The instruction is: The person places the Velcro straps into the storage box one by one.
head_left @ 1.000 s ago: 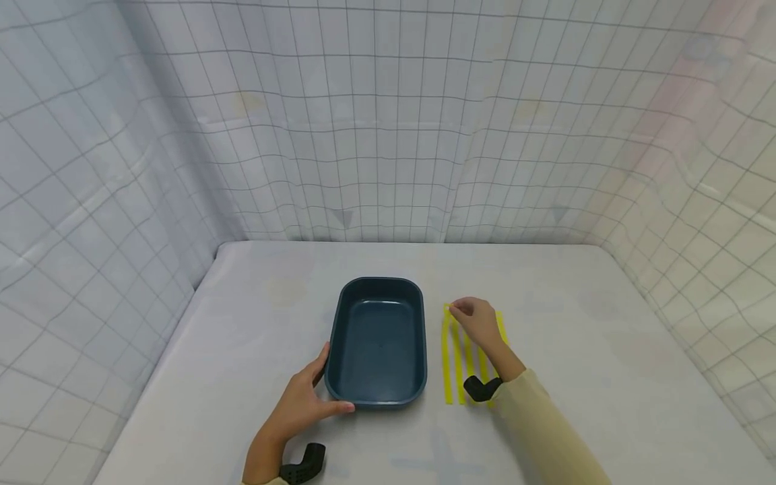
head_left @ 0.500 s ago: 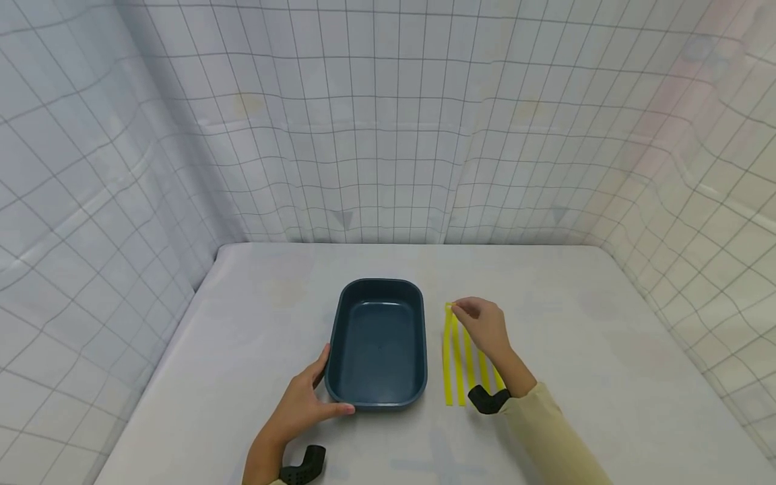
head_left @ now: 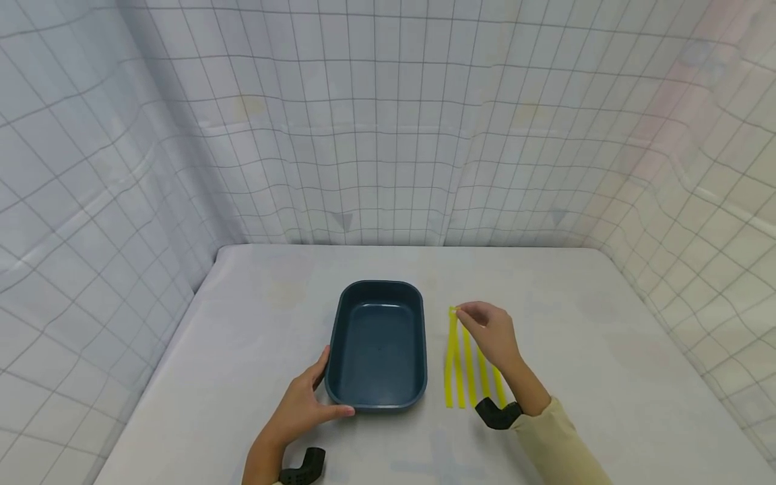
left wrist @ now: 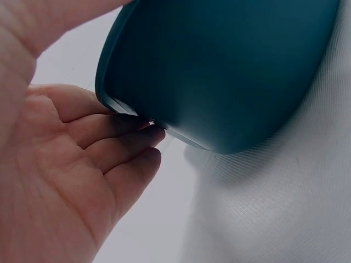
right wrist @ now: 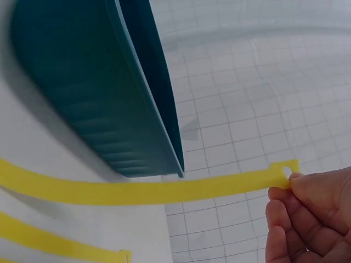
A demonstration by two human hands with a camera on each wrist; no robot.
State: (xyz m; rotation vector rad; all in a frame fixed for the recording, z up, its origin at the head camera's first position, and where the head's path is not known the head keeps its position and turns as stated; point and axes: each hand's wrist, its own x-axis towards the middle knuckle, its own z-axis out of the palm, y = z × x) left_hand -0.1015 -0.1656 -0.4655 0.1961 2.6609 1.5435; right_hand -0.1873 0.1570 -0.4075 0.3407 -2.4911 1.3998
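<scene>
A dark teal plastic bin (head_left: 380, 350) with rounded corners stands on the white tabletop; its inside shows bare. My left hand (head_left: 302, 403) holds its near left corner, thumb at the front and fingers along the left side. In the left wrist view the fingertips (left wrist: 151, 156) touch or lie close to the bin's wall. To the bin's right, several flat yellow strips (head_left: 468, 364) lie side by side. My right hand (head_left: 492, 333) pinches the far end of the leftmost yellow strip (right wrist: 137, 193) between thumb and fingers. That end has a small slot and is lifted; the strip sags toward the table.
White cloth walls with a dark grid (head_left: 388, 135) stand behind and at both sides of the table (head_left: 267, 323). Black devices (head_left: 497, 413) are worn on both wrists. Another yellow strip (right wrist: 60, 241) lies close below the lifted one.
My right hand has shifted slightly to the right and toward me, drawing the strip's far end with it, so the strip now slants across its neighbour. The left hand and bin stay put.
</scene>
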